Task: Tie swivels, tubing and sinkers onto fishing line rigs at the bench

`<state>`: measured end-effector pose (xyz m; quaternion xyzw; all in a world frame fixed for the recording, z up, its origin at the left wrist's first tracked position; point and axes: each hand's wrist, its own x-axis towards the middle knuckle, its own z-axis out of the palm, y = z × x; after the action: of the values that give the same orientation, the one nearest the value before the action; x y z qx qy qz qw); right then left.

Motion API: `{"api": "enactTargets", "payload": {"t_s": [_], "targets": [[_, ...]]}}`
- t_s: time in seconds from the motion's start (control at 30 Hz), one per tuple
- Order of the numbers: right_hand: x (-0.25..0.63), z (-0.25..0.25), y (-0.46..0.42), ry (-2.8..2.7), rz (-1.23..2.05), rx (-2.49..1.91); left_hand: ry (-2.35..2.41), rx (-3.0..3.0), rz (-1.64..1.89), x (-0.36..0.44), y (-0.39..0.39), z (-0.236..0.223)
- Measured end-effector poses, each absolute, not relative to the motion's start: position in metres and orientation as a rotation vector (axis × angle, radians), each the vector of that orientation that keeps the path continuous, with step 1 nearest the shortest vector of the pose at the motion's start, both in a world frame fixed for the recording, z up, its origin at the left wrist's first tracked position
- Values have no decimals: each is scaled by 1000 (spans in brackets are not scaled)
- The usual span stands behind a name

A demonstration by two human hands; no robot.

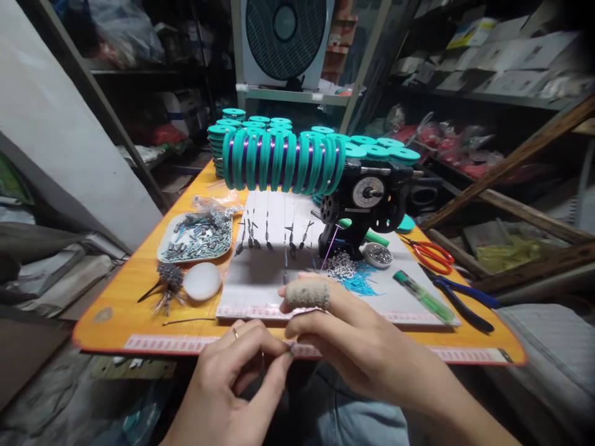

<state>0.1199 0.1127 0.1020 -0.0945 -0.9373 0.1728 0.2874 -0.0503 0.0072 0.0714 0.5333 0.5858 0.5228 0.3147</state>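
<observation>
My left hand (239, 371), with a ring on one finger, is at the table's front edge. Its thumb and index finger pinch something tiny and dark. Beside it, my right hand (357, 334) has its fingers bent and drawn together close to the left fingertips; whatever they hold is hidden. A beige wrap (307, 295) covers one right finger. Just beyond that finger hangs a thin line with a small spring-like piece (286, 259). More lines with small dark pieces (268, 235) hang below a row of teal spools (283, 160) wound with purple.
A black winding machine (367, 201) carries the spools above a white board (251, 279). Around lie a tray of small metal parts (195, 238), a white lid (202, 281), blue sleeves (361, 282), a green tube (423, 297), orange scissors (432, 256) and pliers (458, 297).
</observation>
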Motion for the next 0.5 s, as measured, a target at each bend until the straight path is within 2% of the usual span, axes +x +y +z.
{"api": "enactTargets", "payload": {"t_s": [0.2,0.33,0.5], "targets": [[118,105,116,-2485,457,-207,1522,1697,1186,-62,8,65],[111,103,114,-2570,491,-257,1568,2064,1312,-64,9,65],[104,104,111,-2704,298,-443,1618,2685,1424,-64,12,64]]}}
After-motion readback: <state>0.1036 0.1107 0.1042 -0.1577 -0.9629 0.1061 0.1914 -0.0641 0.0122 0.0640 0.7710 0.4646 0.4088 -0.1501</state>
